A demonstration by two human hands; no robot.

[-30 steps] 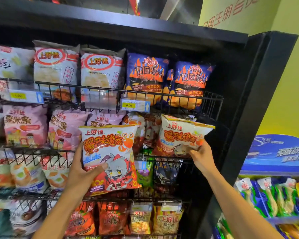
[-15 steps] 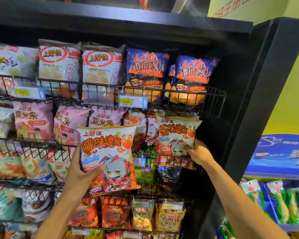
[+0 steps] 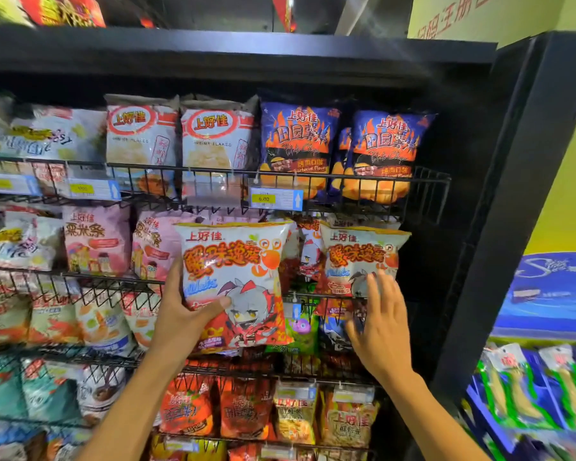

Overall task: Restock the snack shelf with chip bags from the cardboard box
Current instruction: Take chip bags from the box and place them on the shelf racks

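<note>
Two crab-chip bags: left hand (image 3: pixel 180 314) fingers grip one (image 3: pixel 236 281); right hand (image 3: pixel 383 327) fingers spread.

1. Two bare arms are seen, with no sleeves on them.
2. Nothing is worn on the left hand (image 3: pixel 180 319).
3. Nothing is worn on the right hand (image 3: pixel 381 331).

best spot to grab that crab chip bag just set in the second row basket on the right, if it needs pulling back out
Take the shelved crab chip bag by its crimped top edge, coming from the front and slightly above. Its lower part sits behind the wire basket rail, so only the upper half is exposed. The open right hand hovers just in front; the left hand holds another crab chip bag.
</note>
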